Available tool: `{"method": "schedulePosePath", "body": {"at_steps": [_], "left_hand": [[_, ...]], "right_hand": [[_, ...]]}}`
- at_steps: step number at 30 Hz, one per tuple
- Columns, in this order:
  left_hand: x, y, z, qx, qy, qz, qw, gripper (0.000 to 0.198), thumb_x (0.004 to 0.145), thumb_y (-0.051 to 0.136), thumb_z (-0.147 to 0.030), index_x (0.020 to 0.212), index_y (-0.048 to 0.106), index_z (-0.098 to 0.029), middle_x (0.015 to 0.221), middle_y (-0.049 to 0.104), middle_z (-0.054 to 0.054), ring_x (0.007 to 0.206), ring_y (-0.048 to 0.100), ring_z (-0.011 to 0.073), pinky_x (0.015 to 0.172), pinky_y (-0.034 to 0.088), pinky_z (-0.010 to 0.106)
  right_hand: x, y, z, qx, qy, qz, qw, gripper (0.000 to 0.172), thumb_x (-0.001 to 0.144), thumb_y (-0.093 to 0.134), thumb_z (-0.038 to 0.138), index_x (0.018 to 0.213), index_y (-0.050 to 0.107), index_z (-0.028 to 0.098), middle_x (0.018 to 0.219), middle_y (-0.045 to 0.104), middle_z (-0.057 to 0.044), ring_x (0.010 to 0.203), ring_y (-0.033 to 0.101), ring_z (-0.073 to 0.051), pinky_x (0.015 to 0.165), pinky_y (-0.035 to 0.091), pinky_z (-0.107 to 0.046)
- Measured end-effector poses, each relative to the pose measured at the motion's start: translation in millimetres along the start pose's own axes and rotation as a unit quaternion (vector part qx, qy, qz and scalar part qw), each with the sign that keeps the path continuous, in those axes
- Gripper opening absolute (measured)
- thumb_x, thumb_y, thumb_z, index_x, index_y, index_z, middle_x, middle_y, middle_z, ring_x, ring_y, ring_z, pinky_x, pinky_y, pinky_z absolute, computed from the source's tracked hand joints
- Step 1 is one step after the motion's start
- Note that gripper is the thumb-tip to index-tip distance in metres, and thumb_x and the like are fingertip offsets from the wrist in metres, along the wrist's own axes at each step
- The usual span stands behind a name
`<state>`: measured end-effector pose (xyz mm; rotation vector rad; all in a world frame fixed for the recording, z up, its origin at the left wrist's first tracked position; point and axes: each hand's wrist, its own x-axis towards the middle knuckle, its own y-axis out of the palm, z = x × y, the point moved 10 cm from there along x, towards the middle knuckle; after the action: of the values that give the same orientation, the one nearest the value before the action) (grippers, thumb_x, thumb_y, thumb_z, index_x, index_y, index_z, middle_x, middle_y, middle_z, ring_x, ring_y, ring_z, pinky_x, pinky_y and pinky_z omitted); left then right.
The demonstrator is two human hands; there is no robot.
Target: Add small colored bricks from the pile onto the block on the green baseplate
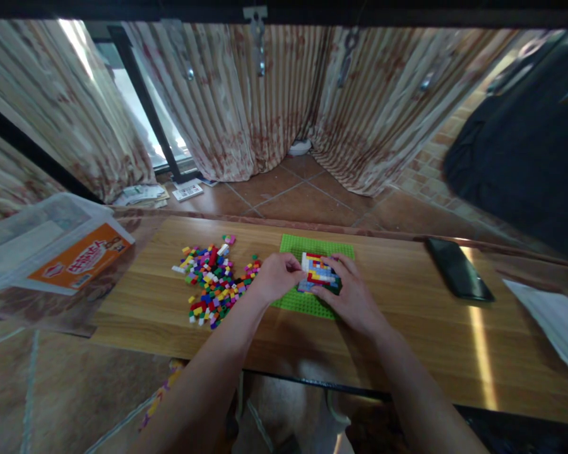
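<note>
A bright green baseplate point(312, 246) lies on the wooden table point(407, 340). On it sits a small patch of mixed-colour bricks point(315, 270), red, white, yellow and blue. My left hand point(277, 275) is curled at the patch's left edge, fingers pinched together against the bricks. My right hand point(348, 291) rests on the plate's right side, its fingers bent and pressing on the patch's near right corner. A loose pile of small coloured bricks point(214, 284) lies on the table just left of my left hand.
A dark phone point(458, 268) lies flat at the right of the table, with white paper point(556, 328) at the far right edge. A clear plastic box with an orange label point(57, 249) stands at the left. Curtains point(274, 101) and tiled floor lie beyond.
</note>
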<state>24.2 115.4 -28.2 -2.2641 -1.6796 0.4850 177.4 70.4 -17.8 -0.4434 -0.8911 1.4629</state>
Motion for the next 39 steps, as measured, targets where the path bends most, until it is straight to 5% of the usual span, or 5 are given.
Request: {"method": "schedulePosePath", "body": {"at_steps": [10, 14, 19, 32, 39], "left_hand": [[-4.6, -9.3, -15.8, 0.021, 0.036, -0.006, 0.999, 0.006, 0.074, 0.066, -0.015, 0.068, 0.066, -0.014, 0.062, 0.062, -0.001, 0.059, 0.053, 0.0110, 0.059, 0.040, 0.023], [-7.0, -41.7, -16.9, -0.006, 0.054, -0.011, 0.998, 0.012, 0.079, 0.058, -0.017, 0.070, 0.065, -0.014, 0.061, 0.061, -0.002, 0.058, 0.052, 0.0099, 0.058, 0.040, 0.021], [-9.5, -81.8, 4.3, 0.055, 0.044, -0.014, 0.997, 0.006, 0.068, 0.063, -0.011, 0.072, 0.068, -0.015, 0.065, 0.066, -0.001, 0.061, 0.057, 0.0112, 0.061, 0.044, 0.021], [-15.5, -68.1, 5.6, 0.258, 0.024, 0.047, 0.965, 0.030, 0.055, 0.066, -0.004, 0.076, 0.079, -0.022, 0.078, 0.074, 0.003, 0.077, 0.064, 0.0192, 0.074, 0.048, 0.025], [-20.4, -59.8, 6.5, 0.373, -0.002, 0.084, 0.924, 0.026, 0.063, 0.068, -0.017, 0.087, 0.079, -0.021, 0.090, 0.071, 0.005, 0.079, 0.063, 0.0190, 0.074, 0.049, 0.028]], "right_hand": [[-1.3, -2.3, 4.3, -0.015, -0.028, 0.012, 0.999, 0.063, 0.077, 0.070, 0.047, 0.134, 0.052, 0.028, 0.139, 0.046, -0.012, 0.130, 0.047, -0.033, 0.110, 0.039, -0.056], [-2.4, -0.9, 2.9, -0.020, -0.031, 0.020, 0.999, 0.066, 0.077, 0.071, 0.044, 0.137, 0.049, 0.030, 0.141, 0.043, -0.011, 0.132, 0.046, -0.033, 0.111, 0.038, -0.056], [-1.3, 0.6, 2.9, -0.016, -0.028, 0.029, 0.999, 0.065, 0.076, 0.072, 0.042, 0.136, 0.051, 0.027, 0.140, 0.043, -0.011, 0.131, 0.047, -0.032, 0.111, 0.039, -0.053], [-1.0, 0.1, 2.6, -0.020, -0.027, 0.026, 0.999, 0.065, 0.076, 0.073, 0.041, 0.135, 0.050, 0.027, 0.140, 0.043, -0.012, 0.130, 0.048, -0.032, 0.111, 0.040, -0.052], [-0.8, 1.0, 2.1, -0.022, -0.021, 0.029, 0.999, 0.065, 0.075, 0.073, 0.040, 0.135, 0.050, 0.029, 0.140, 0.042, -0.011, 0.129, 0.048, -0.032, 0.111, 0.040, -0.052]]}}
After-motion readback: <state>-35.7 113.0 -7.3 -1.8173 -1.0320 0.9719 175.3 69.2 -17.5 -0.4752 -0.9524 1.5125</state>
